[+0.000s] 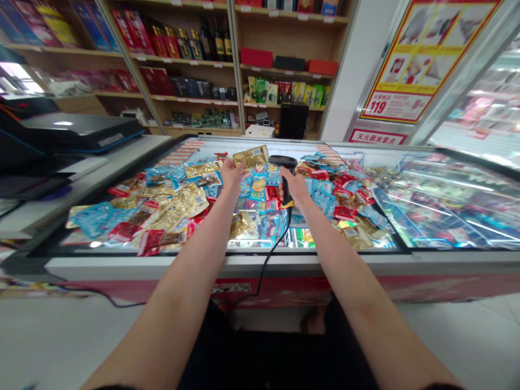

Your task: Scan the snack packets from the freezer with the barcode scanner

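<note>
My left hand [233, 172] pinches the left end of a gold snack packet [252, 157], which is raised above the freezer top with a pale label facing up. In my right hand [293, 184] is a black barcode scanner [283, 161], its handle wrapped by my fingers and its head close to the packet's right end. A dark cable [268, 260] runs from the handle down over the freezer's front edge. Beneath both hands lie many loose packets: blue ones [323, 200], red ones [345, 213] and gold ones [179, 207].
The packets lie on the glass lid of a chest freezer [284, 264]. Further right, goods show through its glass [439, 200]. At the left stands a counter with a dark flat machine [81, 130]. Shelves [284, 70] with bottles and boxes line the back, beside a poster [426, 59].
</note>
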Demonstrator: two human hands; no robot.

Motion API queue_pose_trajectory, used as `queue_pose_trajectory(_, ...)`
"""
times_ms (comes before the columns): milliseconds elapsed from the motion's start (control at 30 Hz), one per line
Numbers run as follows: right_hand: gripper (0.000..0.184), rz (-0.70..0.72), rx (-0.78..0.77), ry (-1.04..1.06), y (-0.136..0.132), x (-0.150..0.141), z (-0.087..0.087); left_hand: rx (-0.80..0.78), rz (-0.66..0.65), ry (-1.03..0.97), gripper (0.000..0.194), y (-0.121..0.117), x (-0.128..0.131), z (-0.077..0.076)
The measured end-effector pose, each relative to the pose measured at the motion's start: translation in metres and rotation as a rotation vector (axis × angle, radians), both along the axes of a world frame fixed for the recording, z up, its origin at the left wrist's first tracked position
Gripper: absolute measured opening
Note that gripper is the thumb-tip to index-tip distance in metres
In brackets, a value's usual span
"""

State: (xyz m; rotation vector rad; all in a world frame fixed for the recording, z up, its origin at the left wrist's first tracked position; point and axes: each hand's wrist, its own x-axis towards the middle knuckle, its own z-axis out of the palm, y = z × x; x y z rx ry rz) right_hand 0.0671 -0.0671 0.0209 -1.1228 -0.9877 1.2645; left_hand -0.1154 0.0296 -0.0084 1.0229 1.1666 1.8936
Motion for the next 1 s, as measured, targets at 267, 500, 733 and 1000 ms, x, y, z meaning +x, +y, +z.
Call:
queue_pose_trajectory(267, 0.038, -0.235, 0.055, 0.07, 0.01, 0.011, 0.002, -0.054, -0.226, -0.032, 0.051, -0.011, 0.045, 0.007)
queue_pose_trajectory(500, 0.041, -0.356, 0.101, 0.051, 0.016, 0.021, 0.005, -0.044, -0.243, 0.236, 0.04, -0.011, 0.092, -0.003)
queue_pose_trajectory(733, 0.041, -0.345, 0.115, 0.059, 0.017, 0.019, 0.004, -0.033, -0.193, 0.893, 0.016, -0.021, 0.084, -0.014)
queue_pose_trajectory(1000, 0.042, -0.307, 0.1, 0.0, 0.012, 0.013, 0.002, -0.107, -0.193, 1.067, 0.021, -0.028, 0.065, -0.017)
